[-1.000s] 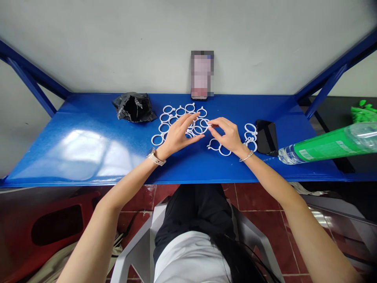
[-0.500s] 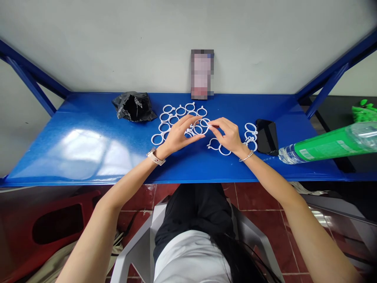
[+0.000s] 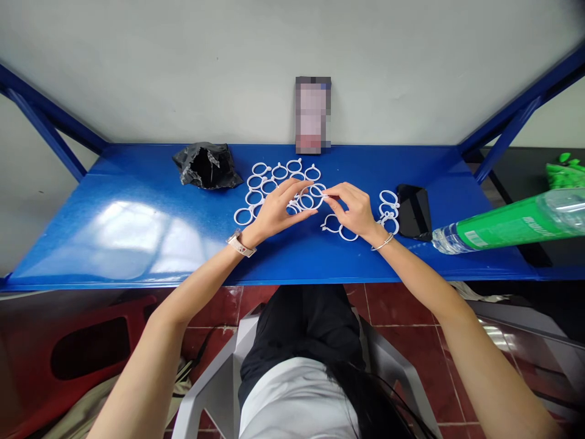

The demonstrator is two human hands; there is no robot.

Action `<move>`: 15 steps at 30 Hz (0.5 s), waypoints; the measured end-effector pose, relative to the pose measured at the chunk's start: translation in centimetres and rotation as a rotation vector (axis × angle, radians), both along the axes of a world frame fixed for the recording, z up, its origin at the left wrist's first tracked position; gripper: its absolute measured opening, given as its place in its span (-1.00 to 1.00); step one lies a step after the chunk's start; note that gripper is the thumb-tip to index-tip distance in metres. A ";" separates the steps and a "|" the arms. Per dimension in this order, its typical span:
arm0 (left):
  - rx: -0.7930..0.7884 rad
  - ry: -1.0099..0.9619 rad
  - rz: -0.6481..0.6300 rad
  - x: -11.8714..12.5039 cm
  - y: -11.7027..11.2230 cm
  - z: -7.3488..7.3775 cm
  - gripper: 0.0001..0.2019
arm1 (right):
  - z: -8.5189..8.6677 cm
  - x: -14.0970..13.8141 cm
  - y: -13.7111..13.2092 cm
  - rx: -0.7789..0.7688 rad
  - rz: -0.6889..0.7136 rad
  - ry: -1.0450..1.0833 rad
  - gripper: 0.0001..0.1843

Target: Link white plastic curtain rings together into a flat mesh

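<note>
Several white plastic rings (image 3: 274, 177) lie scattered on a blue shelf (image 3: 137, 231) in front of me. My left hand (image 3: 276, 210) and my right hand (image 3: 354, 210) meet over the pile, and both pinch one white ring (image 3: 317, 195) between their fingertips just above the shelf. A watch is on my left wrist and a thin bracelet on my right. Two rings (image 3: 338, 227) lie under my right hand. A small stack of rings (image 3: 388, 210) sits to the right of it.
A crumpled black bag (image 3: 207, 166) lies at the back left. One phone (image 3: 313, 114) leans on the wall, and a black phone (image 3: 414, 211) lies flat on the right. A green-labelled bottle (image 3: 507, 225) lies at the right edge. A plastic chair (image 3: 214, 390) is under me.
My left hand's fingers have curled in from a spread pose and closed on the ring that my right hand holds. The hands otherwise stay in place.
</note>
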State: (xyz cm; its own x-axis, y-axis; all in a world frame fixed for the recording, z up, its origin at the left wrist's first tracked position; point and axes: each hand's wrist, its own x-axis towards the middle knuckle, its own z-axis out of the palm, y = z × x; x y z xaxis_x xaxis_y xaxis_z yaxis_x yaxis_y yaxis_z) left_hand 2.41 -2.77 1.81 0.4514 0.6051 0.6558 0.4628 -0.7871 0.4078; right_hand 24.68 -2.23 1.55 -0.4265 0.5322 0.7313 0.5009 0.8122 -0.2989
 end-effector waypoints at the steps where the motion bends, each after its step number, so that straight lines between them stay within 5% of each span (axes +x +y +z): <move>1: 0.004 0.001 0.003 0.0 0.0 0.0 -0.53 | 0.0 0.0 0.0 0.011 -0.008 -0.006 -0.82; 15: -0.013 0.059 0.070 0.0 0.1 -0.6 -0.50 | 0.3 -0.1 -0.3 0.025 -0.004 0.010 -0.85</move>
State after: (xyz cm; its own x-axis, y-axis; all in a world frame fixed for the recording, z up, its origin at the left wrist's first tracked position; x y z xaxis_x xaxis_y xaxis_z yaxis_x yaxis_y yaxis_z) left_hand 2.41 -2.69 1.25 0.4454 0.6449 0.6211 0.5400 -0.7468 0.3882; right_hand 24.59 -2.48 1.81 -0.4166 0.5155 0.7488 0.5014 0.8174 -0.2838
